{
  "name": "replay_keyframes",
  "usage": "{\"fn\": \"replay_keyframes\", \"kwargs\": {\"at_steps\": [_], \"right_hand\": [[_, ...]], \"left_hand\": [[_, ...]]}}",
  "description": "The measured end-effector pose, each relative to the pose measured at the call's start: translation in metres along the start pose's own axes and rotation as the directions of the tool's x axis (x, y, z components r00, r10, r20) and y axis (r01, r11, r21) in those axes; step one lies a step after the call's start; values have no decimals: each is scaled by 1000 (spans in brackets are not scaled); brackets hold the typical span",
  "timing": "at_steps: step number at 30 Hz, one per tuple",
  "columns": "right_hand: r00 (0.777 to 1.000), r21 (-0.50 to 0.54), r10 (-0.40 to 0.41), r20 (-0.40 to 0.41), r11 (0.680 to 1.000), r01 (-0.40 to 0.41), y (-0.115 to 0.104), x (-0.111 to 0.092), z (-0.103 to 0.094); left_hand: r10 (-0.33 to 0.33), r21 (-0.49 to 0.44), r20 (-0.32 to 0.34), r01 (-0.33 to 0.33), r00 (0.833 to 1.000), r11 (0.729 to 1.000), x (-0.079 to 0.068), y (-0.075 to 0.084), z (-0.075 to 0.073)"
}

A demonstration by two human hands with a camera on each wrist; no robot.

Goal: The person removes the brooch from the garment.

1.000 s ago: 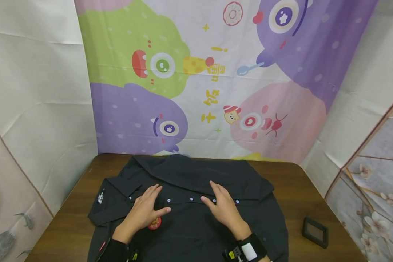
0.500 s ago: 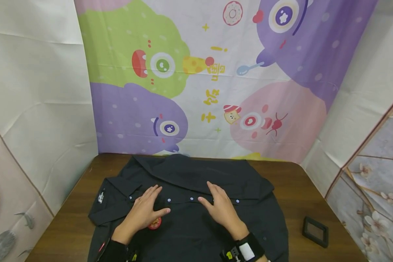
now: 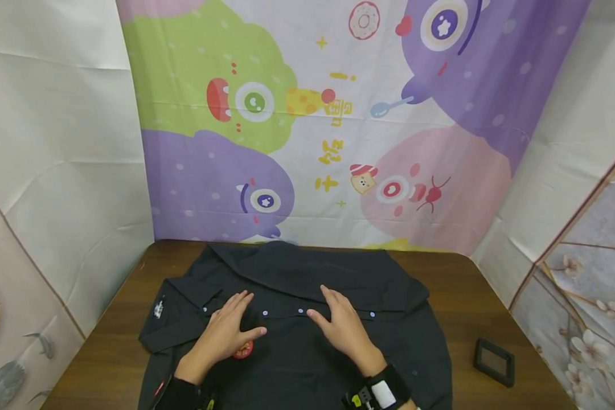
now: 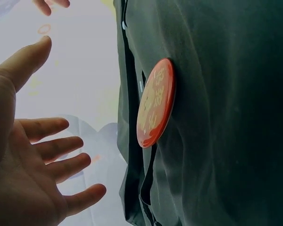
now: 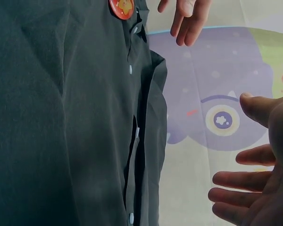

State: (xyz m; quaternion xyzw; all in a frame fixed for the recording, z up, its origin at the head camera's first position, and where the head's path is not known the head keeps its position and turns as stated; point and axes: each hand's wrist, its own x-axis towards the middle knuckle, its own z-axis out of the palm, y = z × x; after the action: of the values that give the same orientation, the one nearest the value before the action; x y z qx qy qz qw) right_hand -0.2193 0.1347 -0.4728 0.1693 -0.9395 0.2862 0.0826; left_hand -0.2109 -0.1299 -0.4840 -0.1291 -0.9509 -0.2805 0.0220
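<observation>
A black button-up shirt (image 3: 307, 353) lies spread on the table, its row of pale buttons (image 3: 300, 311) running crosswise. One sleeve (image 3: 176, 319) is folded in at the left, with a small white print. My left hand (image 3: 224, 330) hovers over the shirt, fingers spread and holding nothing. Beside its thumb a round red badge (image 4: 156, 103) with gold markings sits on the cloth, partly hidden by the hand in the head view. My right hand (image 3: 344, 327) hovers right of centre, fingers extended and thumb apart, also holding nothing. Both wrist views show a gap between palm and cloth.
A small black frame (image 3: 494, 363) lies on the brown wooden table (image 3: 492, 302) to the right of the shirt. Behind the table hangs a cartoon-printed cloth (image 3: 307, 171), with white sheets at both sides.
My right hand has drifted slightly left over the shirt. The left hand, the shirt and the frame stay practically where they were.
</observation>
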Motion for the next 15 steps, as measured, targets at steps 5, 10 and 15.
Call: {"fn": "replay_keyframes", "kwargs": {"at_steps": [5,10,15], "right_hand": [[1000,0,-3,3,1000,3,-2,0,1],[1000,1,-9,-1,1000,9,-4,0,2],[1000,-4,-28,-11,1000,28,-6,-1,3]], "left_hand": [[0,3,-4,0,1000,1000,-1,0,0],[5,12,-12,-5,1000,1000,-2,-1,-1],[2,8,-10,-2,1000,1000,-3,0,-1]]}}
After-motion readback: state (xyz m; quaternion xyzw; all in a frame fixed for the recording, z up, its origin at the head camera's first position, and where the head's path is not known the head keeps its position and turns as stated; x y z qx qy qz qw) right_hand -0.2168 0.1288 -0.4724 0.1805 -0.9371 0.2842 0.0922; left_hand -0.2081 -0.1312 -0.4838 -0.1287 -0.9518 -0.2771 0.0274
